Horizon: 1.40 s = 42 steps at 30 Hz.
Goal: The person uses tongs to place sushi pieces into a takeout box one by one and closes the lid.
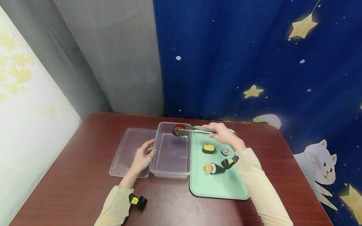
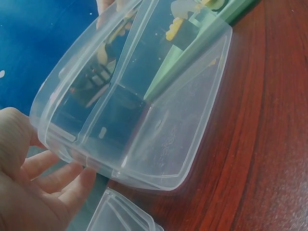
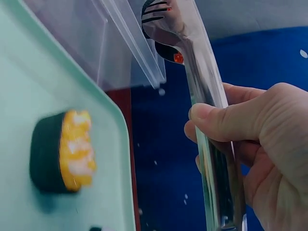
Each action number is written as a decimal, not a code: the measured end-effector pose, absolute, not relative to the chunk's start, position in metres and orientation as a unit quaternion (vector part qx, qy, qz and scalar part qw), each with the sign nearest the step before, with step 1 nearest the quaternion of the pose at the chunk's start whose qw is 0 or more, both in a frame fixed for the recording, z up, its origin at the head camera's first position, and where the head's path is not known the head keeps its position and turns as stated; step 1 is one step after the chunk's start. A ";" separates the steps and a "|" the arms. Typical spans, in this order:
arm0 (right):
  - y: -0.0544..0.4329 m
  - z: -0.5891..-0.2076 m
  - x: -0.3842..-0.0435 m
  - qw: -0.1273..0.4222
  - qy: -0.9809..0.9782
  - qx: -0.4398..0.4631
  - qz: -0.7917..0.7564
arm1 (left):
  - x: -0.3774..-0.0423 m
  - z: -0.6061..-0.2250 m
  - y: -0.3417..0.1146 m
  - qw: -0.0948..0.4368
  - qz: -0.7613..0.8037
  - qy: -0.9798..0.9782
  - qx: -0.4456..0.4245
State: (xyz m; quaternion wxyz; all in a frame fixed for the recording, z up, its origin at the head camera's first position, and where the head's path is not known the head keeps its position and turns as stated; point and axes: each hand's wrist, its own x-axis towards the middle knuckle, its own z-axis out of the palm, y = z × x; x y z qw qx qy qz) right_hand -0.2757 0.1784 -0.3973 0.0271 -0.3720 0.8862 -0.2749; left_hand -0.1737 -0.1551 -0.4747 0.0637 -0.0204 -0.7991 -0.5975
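My right hand (image 1: 222, 133) grips metal tongs (image 3: 204, 77), thumb on one arm and fingers around the other side. Between the slotted tong ends is a dark-wrapped sushi piece with red topping (image 1: 179, 127), held over the far end of a clear plastic container (image 1: 173, 174); the tongs partly hide it. On the container's left side, my left hand (image 2: 41, 183) touches the wall with loosely bent fingers. A green tray (image 1: 219, 188) to the right carries a yellow-topped sushi (image 3: 77, 151), a small round roll (image 1: 224, 152) and a cone-shaped hand roll (image 1: 216, 168).
A clear plastic lid (image 1: 124, 160) lies flat on the table left of the container, partly under my left hand. The brown table (image 1: 76, 175) extends around everything, with a blue star-patterned curtain (image 1: 203, 69) behind its far edge.
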 end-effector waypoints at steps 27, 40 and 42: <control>0.119 -0.394 -0.282 0.086 0.908 -0.374 -0.168 | -0.173 -0.459 -0.151 0.053 -0.599 -0.798 -0.034; 0.099 -0.384 -0.281 0.110 0.919 -0.358 -0.126 | -0.161 -0.433 -0.147 0.045 -0.596 -0.802 -0.022; 0.097 -0.384 -0.282 0.112 0.919 -0.358 -0.123 | -0.161 -0.434 -0.147 0.046 -0.599 -0.799 -0.021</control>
